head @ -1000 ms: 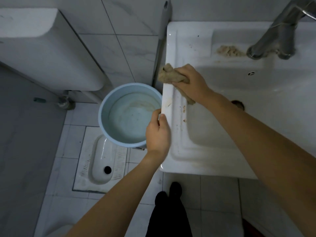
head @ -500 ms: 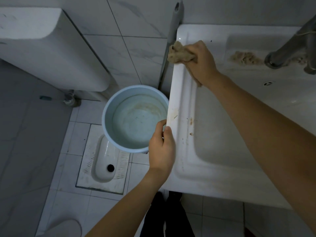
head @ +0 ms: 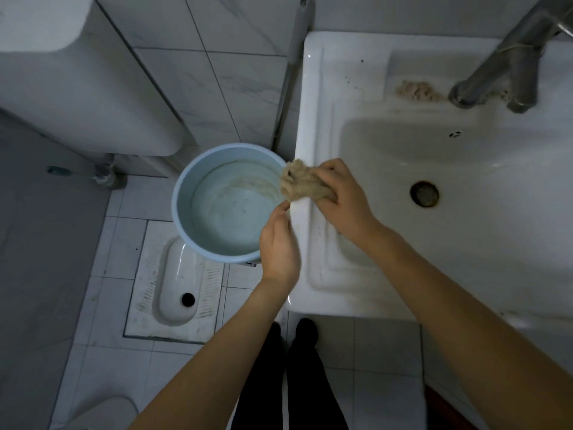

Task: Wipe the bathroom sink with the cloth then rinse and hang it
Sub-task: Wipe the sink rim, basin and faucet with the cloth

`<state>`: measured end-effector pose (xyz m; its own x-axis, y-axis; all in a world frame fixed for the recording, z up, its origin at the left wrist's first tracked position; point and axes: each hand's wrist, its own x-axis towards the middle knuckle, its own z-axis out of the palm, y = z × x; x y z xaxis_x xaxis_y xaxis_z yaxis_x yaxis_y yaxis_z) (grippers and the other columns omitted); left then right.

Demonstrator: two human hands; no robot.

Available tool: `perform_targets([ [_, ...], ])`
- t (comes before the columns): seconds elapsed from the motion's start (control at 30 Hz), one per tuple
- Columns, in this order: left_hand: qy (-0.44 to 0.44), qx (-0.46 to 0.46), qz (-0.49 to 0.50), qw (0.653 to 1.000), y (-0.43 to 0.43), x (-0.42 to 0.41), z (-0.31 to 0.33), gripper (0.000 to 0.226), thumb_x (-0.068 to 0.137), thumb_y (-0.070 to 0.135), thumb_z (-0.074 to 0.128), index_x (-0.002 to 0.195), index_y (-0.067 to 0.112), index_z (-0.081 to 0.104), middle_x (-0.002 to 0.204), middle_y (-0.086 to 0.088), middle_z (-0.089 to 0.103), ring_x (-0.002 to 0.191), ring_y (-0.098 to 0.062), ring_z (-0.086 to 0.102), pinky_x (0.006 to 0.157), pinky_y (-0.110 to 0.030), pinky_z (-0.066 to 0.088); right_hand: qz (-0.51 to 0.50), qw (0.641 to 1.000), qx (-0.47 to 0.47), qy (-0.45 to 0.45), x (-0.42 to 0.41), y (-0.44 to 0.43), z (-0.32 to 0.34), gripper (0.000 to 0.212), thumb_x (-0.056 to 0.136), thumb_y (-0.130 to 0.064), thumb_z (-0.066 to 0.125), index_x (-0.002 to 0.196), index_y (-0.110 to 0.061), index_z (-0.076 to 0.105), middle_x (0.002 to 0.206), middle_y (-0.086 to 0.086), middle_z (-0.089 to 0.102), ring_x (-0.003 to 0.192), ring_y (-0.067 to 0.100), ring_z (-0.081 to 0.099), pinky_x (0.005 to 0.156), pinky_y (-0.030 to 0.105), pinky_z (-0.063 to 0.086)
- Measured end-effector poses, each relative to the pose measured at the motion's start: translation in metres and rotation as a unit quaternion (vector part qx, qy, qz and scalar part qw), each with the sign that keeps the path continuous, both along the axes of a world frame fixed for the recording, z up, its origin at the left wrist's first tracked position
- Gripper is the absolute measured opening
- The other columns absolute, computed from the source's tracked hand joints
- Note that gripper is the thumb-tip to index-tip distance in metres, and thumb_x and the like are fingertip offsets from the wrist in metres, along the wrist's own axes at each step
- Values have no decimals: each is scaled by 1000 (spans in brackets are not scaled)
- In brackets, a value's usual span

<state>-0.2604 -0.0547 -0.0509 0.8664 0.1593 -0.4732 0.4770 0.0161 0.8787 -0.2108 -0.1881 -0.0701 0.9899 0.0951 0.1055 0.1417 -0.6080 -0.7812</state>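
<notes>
The tan cloth [head: 300,184] is lying bunched on the left rim of the white sink [head: 313,97], about midway along it, with one end overhanging toward the pale blue bucket [head: 183,193] standing on the floor just beside. The right hand [head: 344,203] is clenching the cloth from above, fingers curled round the wad and pressing it onto the rim. The left hand [head: 279,243] appears to be pinching the rim's outer edge just below the cloth, though its fingertips are hidden. Assessment: the rim-wiping stroke is in hand. It is best done with the cloth flattened rather than wadded, under steady downward pressure, with strokes running inward so the brownish marks on the ledge near the right wrist are going into the bowl, not the bucket. The crusted residue [head: 415,90] beside the faucet [head: 493,76] is awaiting attention.
</notes>
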Motion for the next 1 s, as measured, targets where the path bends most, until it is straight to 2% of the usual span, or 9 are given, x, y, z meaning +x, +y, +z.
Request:
perform_targets([
  [0.07, -5, -22, 8, 1000, 2, -1, -5, 34, 97, 18, 34, 91, 14, 68, 89, -1, 68, 88, -18, 60, 90, -48, 48, -7, 1000, 10, 8, -16, 4, -2, 27, 82, 0, 61, 109, -2, 65, 101, 1, 46, 87, 6, 49, 76, 2, 33],
  [0.17, -12, -2, -12, 1000, 4, -3, -9, 41, 96, 25, 32, 112, 23, 70, 108, 3, 72, 105, -20, 63, 99, -45, 50, -42, 999, 13, 14, 0, 3, 2, 20, 84, -1, 62, 104, -3, 66, 98, 3, 48, 84, 11, 52, 73, 8, 36],
  [0.27, 7, -9, -6, 1000, 4, -2, -8, 41, 97, 26, 33, 115, 32, 69, 113, 7, 71, 109, -19, 63, 101, -45, 49, -102, 995, 8, 6, 45, 1, 5, 23, 87, -6, 59, 110, -4, 65, 100, 13, 53, 90, 23, 56, 71, 15, 36],
  [0.43, 23, -33, 4, 999, 4, -2, -1, 40, 98, 23, 33, 115, 25, 69, 109, -1, 71, 103, -22, 63, 97, -41, 51, -86, 996, 9, 29, 61, -4, 7, 26, 93, -17, 58, 117, -10, 63, 102, 7, 49, 93, 20, 55, 71, 1, 35],
  [0.57, 58, -95, 44, 993, 6, -2, -5, 34, 99, 27, 39, 104, 19, 72, 77, 7, 66, 77, -13, 59, 77, -31, 50, -48, 998, 31, 40, 3, 1, 6, 22, 89, -14, 61, 110, -8, 63, 101, 4, 49, 85, 10, 54, 75, 5, 37],
  [0.63, 67, -132, 64, 987, 6, -2, -7, 31, 98, 25, 41, 86, 15, 68, 75, 3, 62, 75, -13, 55, 76, -32, 46, -29, 998, 38, 35, -32, 8, 4, 21, 86, -11, 64, 107, -6, 64, 101, 1, 49, 82, 2, 52, 76, 5, 37],
  [0.73, 49, -170, 74, 982, 6, -1, -8, 32, 98, 22, 40, 74, 19, 61, 75, 1, 60, 77, -13, 54, 78, -32, 44, -23, 999, 32, 36, -54, 13, 1, 19, 85, -5, 64, 105, -3, 65, 100, 0, 48, 82, 8, 52, 75, 5, 38],
  [0.87, 54, -135, 50, 988, 8, -3, -9, 33, 98, 29, 39, 96, 25, 72, 71, 9, 66, 75, -12, 58, 74, -29, 49, -95, 995, 13, 28, -10, 12, 4, 20, 86, -4, 60, 106, -3, 64, 98, 7, 49, 84, 15, 51, 72, 2, 35],
  [1.0, 21, -124, 15, 992, 7, -3, -4, 35, 97, 17, 42, 116, 19, 71, 106, 2, 73, 98, -15, 66, 90, -31, 53, -135, 991, 12, 12, 46, 6, 9, 28, 90, -16, 58, 117, -9, 63, 98, 7, 47, 92, 17, 51, 70, 0, 33],
])
